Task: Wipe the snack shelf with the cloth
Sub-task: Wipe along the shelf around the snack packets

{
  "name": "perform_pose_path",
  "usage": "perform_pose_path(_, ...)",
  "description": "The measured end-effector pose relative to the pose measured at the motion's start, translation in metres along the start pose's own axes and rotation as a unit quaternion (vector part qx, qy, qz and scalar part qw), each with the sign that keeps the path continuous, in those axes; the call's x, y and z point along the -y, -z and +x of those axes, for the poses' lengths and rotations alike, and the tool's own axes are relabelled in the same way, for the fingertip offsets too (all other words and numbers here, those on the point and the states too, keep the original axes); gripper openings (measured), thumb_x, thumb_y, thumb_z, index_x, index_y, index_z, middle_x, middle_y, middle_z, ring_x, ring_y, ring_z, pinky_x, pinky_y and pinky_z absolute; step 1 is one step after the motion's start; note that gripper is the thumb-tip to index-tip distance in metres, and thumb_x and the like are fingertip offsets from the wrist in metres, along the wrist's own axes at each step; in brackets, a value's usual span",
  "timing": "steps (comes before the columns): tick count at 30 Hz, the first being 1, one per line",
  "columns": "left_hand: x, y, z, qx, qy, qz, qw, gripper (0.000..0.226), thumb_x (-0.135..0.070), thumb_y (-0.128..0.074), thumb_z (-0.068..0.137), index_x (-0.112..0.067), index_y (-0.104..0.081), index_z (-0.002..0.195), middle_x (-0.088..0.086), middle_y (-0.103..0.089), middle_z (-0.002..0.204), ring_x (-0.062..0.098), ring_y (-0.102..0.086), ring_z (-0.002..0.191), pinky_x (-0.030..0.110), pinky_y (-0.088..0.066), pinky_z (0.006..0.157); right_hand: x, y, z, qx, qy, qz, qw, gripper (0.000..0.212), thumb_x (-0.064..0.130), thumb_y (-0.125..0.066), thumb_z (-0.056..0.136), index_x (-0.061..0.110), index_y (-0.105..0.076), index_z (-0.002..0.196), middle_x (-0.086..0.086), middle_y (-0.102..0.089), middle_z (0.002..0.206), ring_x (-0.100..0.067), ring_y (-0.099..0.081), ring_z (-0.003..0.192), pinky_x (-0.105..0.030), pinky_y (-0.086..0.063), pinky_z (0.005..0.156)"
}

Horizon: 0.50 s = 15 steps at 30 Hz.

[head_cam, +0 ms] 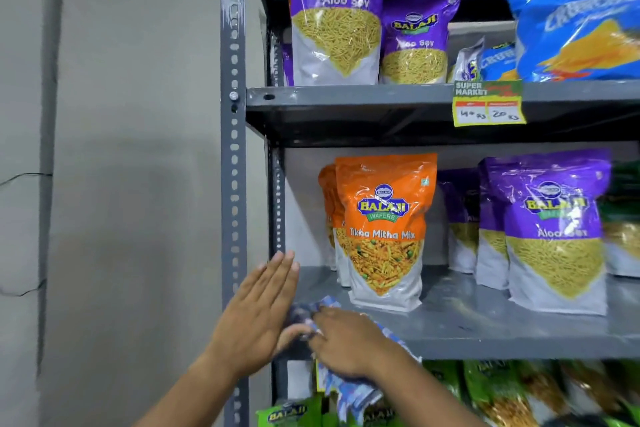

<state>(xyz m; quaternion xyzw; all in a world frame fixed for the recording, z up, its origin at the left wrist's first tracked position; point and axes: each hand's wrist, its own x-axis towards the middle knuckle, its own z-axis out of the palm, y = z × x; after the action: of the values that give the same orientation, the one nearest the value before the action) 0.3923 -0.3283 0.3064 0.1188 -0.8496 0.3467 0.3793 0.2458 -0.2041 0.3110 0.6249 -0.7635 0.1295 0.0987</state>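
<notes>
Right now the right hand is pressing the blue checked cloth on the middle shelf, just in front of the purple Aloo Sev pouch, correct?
Not quite. The right hand presses the blue checked cloth on the middle shelf, but the pouch just behind it is the orange Tikha Mitha Mix pouch, not a purple one. The purple Aloo Sev pouch stands farther right. The head view shows this.

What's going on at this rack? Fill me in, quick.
A person is wiping a grey shelf of snack bags. The right hand presses a blue checked cloth onto the shelf's front left corner, just before the orange Tikha Mitha Mix bag. The left hand is open and flat beside the upright, holding nothing.
</notes>
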Motion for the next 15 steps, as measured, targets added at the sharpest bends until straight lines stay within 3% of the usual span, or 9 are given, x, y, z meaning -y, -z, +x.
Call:
perform_pose_path(3,-0.02,0.0,0.0,0.085,0.04,-0.062,0.994,0.1,-0.077,-0.022,0.092,0.004,-0.033,0.15,0.02,-0.03,0.158,0.032,-0.027,0.147,0.041,-0.013,0.119,-0.018,0.005,-0.01,0.005,-0.032,0.002,0.999,0.053,0.045,-0.026,0.095,0.013,-0.044,0.133,-0.013,-0.045,0.144,-0.031,-0.042,0.13,-0.046,-0.036,0.106)
perform_pose_path(6,-0.027,-0.003,0.0,0.207,0.074,-0.109,0.969,0.122,-0.094,-0.005,0.076,-0.004,-0.007,0.158,0.014,-0.008,0.166,0.024,-0.003,0.154,0.036,0.014,0.123,-0.034,0.012,-0.023,0.011,-0.061,0.007,0.998,0.055,0.045,-0.025,0.097,0.013,-0.041,0.138,-0.01,-0.04,0.149,-0.028,-0.039,0.133,-0.041,-0.033,0.108)
perform_pose_path(9,-0.03,-0.002,0.007,0.303,0.105,-0.142,0.936,0.14,-0.102,0.004,0.057,-0.006,-0.007,0.159,0.013,-0.012,0.167,0.023,-0.01,0.154,0.04,-0.003,0.124,-0.05,0.02,-0.034,0.022,-0.098,-0.001,0.995,0.051,0.043,-0.026,0.097,0.011,-0.048,0.13,-0.012,-0.047,0.141,-0.03,-0.045,0.127,-0.04,-0.038,0.102)
perform_pose_path(12,-0.034,-0.002,0.012,0.319,0.136,-0.17,0.922,0.138,-0.102,-0.007,0.058,-0.007,-0.023,0.156,0.013,-0.024,0.164,0.025,-0.022,0.15,0.041,-0.021,0.121,-0.057,0.025,-0.039,0.015,-0.127,-0.005,0.992,0.042,0.04,-0.027,0.096,0.011,-0.055,0.108,-0.015,-0.058,0.124,-0.031,-0.054,0.108,-0.038,-0.043,0.086)
perform_pose_path(13,-0.034,-0.003,0.013,0.316,0.142,-0.174,0.922,0.133,-0.102,-0.013,0.06,-0.007,-0.03,0.152,0.013,-0.028,0.162,0.025,-0.026,0.149,0.041,-0.025,0.12,-0.056,0.025,-0.039,0.003,-0.12,0.0,0.993,0.039,0.039,-0.027,0.097,0.012,-0.054,0.107,-0.015,-0.057,0.124,-0.03,-0.053,0.109,-0.037,-0.042,0.085)
perform_pose_path(15,-0.034,-0.006,0.013,0.317,0.146,-0.175,0.921,0.126,-0.102,-0.023,0.064,-0.008,-0.039,0.146,0.012,-0.033,0.16,0.025,-0.03,0.147,0.041,-0.029,0.118,-0.048,0.02,-0.035,-0.022,-0.074,0.02,0.997,0.043,0.036,-0.027,0.099,0.012,-0.047,0.128,-0.012,-0.044,0.144,-0.026,-0.041,0.131,-0.037,-0.035,0.101)
